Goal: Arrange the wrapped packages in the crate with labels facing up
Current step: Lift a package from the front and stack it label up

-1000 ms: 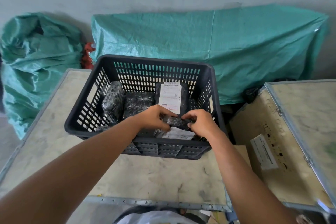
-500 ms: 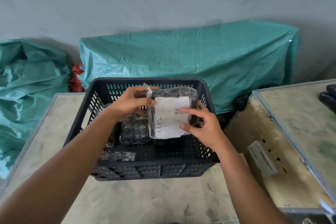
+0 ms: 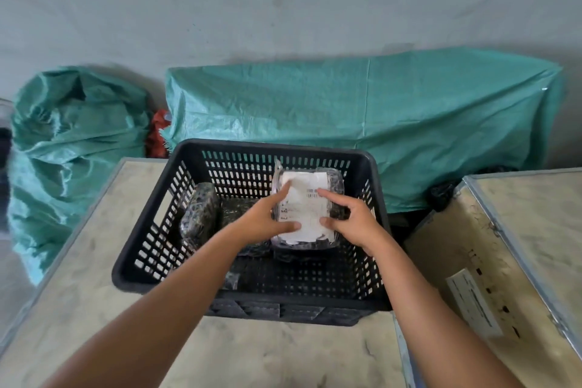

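Observation:
A black slatted plastic crate [image 3: 151,239] stands on a pale table. Inside at the far right lies a dark wrapped package with its white label facing up [image 3: 310,198]. My left hand [image 3: 264,217] grips its left edge, fingers on the label. On the right edge rests my right hand [image 3: 349,217], thumb and forefinger pinching it. Another dark wrapped package [image 3: 201,214] leans on its side at the crate's left. A third dark package [image 3: 234,209] lies flat in the middle, partly hidden by my left hand.
The pale table [image 3: 283,353] has a metal-edged border. A wooden box with a white sticker [image 3: 472,302] stands to the right. Green tarpaulin covers a long shape [image 3: 362,116] behind the crate, and a green sack [image 3: 69,148] sits at the left.
The labelled package, first picked up near the crate's front and held tilted up above it, now lies lower at the far right, label up. Both hands stayed on it.

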The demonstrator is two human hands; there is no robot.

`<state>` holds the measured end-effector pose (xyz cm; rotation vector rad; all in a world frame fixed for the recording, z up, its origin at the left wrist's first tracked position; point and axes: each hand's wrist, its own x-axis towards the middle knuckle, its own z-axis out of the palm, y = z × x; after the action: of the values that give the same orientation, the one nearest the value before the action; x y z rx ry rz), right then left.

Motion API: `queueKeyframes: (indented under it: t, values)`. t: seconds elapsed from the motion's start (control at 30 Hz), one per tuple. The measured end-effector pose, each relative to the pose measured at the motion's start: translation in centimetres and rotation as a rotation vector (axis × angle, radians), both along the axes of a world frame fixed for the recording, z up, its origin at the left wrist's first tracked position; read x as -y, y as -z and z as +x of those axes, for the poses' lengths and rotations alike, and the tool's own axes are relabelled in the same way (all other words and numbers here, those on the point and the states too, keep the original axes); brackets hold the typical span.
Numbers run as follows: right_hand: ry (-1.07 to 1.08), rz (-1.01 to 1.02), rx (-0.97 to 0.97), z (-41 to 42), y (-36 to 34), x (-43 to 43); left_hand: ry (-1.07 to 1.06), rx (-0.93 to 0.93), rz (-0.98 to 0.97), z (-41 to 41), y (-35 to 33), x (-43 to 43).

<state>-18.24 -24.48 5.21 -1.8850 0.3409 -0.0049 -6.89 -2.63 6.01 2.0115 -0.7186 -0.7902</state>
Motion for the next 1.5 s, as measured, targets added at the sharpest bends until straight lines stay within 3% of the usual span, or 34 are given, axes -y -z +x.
queueKeyframes:
  t: [0.23, 0.4, 0.5, 0.87, 1.0, 1.17, 1.23, 1.3, 1.37, 1.5]
  values:
    - [0.070, -0.066, -0.141, 2.9, 2.6, -0.7, -0.106, 0.066, 0.068, 1.0, 3.7, 1.0]
    - [0.002, -0.254, -0.234, 3.2, 4.6, -1.5, 0.161, 0.233, 0.291, 2.0, 4.2, 2.1]
    - [-0.004, -0.261, -0.232, 3.3, 5.4, -1.3, 0.259, 0.295, 0.382, 2.4, 5.0, 2.7]
    - [0.033, -0.235, -0.244, 3.8, 7.4, -0.8, 0.234, 0.268, 0.186, 3.3, 7.2, 2.2]
    - [0.024, -0.222, -0.246, 4.3, 7.0, -2.4, 0.180, 0.318, 0.213, 2.6, 7.2, 0.4]
    - [0.034, -0.254, -0.189, 3.7, 6.8, -4.2, 0.176, 0.253, 0.249, 2.5, 4.6, -1.4]
    - [0.059, -0.422, -0.228, 3.0, 6.3, -3.5, 0.149, 0.241, 0.200, 2.3, 2.2, -1.3]
    - [0.019, -0.742, -0.294, 2.6, 5.3, -2.9, 0.098, 0.302, 0.155, 2.3, -0.3, -2.5]
    - [-0.079, -0.928, -0.177, 2.7, 4.4, -3.5, 0.016, 0.362, 0.089, 2.4, -2.4, -5.2]
    - [-0.290, -0.784, 0.075, 4.6, 3.3, -8.4, -0.237, 0.408, -0.105, 3.4, -4.4, -12.9]
